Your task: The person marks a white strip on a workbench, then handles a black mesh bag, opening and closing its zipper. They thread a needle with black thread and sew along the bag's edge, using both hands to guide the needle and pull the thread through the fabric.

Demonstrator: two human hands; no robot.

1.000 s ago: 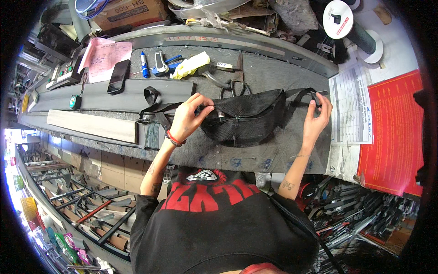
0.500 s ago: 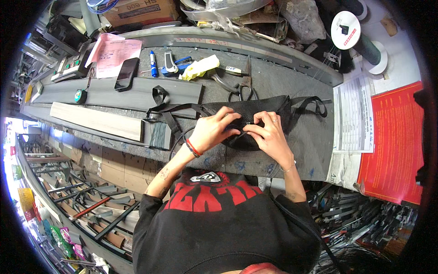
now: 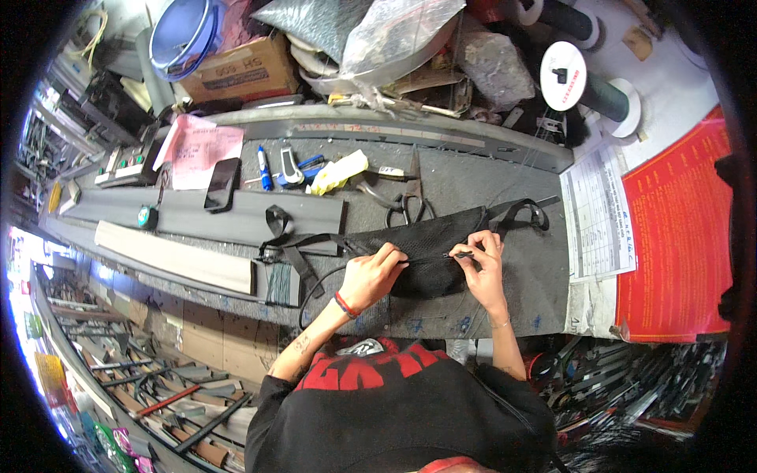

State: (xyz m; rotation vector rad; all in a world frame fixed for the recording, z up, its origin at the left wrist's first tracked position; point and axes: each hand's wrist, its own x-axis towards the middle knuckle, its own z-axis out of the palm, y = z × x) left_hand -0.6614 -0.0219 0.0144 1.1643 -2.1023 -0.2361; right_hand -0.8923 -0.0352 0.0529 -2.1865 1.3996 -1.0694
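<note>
Two bare hands grip one black bag lying between them: the left hand pinches fabric along its zipper, the right hand has thumb and fingertips closed at that zipper's right end. Print covers a red sheet and white sheet right of the grip, plus a pink paper beyond it, leftward. Beneath the grip is a grey worktop; loose strips crowd a rack below left. Scissors lie just beyond the bag, near a yellow cloth; a black strap extends leftward.
</note>
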